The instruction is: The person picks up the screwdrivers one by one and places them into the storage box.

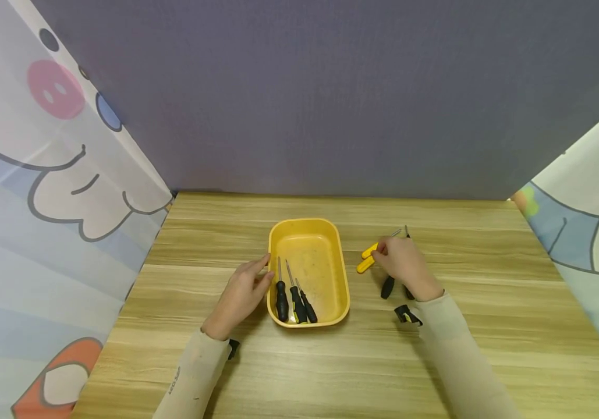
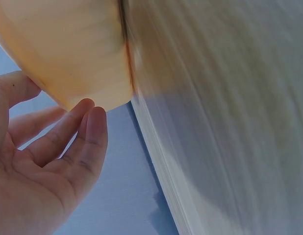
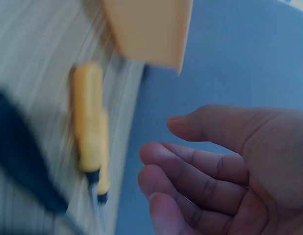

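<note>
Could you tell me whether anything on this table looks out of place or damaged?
Nothing stands out. Three screwdrivers lie neatly side by side in the yellow tray; the yellow-handled tools and a black-handled one lie loose on the table by the right hand. No damage shows.

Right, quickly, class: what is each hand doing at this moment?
Left hand: open, fingers straight against the side of the yellow tray.
Right hand: open, holding nothing, above the yellow-handled screwdrivers.
</note>
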The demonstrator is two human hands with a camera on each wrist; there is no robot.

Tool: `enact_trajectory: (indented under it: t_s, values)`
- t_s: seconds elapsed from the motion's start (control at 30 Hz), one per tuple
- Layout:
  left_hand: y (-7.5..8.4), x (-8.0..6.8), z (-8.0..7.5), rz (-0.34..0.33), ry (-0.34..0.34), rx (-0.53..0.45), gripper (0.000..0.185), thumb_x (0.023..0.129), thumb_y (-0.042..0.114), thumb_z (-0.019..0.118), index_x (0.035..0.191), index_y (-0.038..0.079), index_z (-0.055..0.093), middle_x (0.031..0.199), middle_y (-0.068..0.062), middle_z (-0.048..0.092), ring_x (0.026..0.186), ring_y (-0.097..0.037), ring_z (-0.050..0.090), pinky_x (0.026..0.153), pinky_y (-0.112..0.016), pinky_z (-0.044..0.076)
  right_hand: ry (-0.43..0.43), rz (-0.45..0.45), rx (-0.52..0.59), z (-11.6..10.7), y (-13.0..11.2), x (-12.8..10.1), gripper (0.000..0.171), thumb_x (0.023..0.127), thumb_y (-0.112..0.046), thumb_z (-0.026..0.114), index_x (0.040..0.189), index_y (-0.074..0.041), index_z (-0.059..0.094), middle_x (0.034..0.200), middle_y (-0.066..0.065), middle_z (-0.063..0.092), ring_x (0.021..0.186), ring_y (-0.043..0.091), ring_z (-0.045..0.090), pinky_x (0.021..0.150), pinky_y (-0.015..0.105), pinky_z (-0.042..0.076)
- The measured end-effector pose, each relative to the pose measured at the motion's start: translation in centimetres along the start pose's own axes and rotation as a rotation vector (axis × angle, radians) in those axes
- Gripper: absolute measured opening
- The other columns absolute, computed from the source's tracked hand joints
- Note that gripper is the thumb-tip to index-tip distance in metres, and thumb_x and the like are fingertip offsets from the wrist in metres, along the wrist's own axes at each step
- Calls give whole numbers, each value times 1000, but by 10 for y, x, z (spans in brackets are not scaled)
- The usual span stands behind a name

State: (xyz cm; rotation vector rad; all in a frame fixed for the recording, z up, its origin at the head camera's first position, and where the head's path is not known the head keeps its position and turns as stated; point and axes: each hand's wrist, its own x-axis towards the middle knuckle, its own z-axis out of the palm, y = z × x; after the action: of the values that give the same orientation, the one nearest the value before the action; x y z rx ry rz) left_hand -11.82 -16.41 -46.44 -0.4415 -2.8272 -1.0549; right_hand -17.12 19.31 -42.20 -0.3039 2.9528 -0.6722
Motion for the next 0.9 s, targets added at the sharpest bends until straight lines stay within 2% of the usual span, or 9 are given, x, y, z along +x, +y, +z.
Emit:
enact_trajectory:
  t_s: [0.17,0.4,0.57,0.7,0.9]
  values:
    - [0,0,0,1,0,-5,47,101,22,63,142,1,55,134,-17,60,99,-23,59,86,-40,54,-13,71,0,-8,27,2,23,98,-16,61,103,5,68,90,17,69,60,21,57,52,34,47]
    - [-1,1,0,24,18,-2,47,100,20,65,141,0,55,133,-18,61,100,-25,61,86,-42,55,-49,156,-20,-15,56,3,24,100,-19,56,100,4,64,73,9,60,56,19,51,46,31,42]
    - [-2,1,0,39,32,3,47,99,20,66,140,-1,56,132,-19,61,103,-27,62,89,-43,54,-43,166,-40,-17,68,8,27,102,-18,57,99,8,63,73,11,61,55,19,51,46,31,43]
    - [-1,1,0,30,23,-3,47,100,20,65,141,0,55,133,-18,61,102,-25,61,85,-41,55,-38,161,-68,-18,76,14,28,100,-17,59,97,10,64,76,13,63,57,20,52,49,33,44]
    - [0,0,-1,11,12,-10,47,100,21,64,142,1,55,134,-17,61,96,-21,61,80,-36,56,-80,189,-47,-20,85,23,28,101,-19,57,92,6,66,66,7,58,54,18,48,49,32,41]
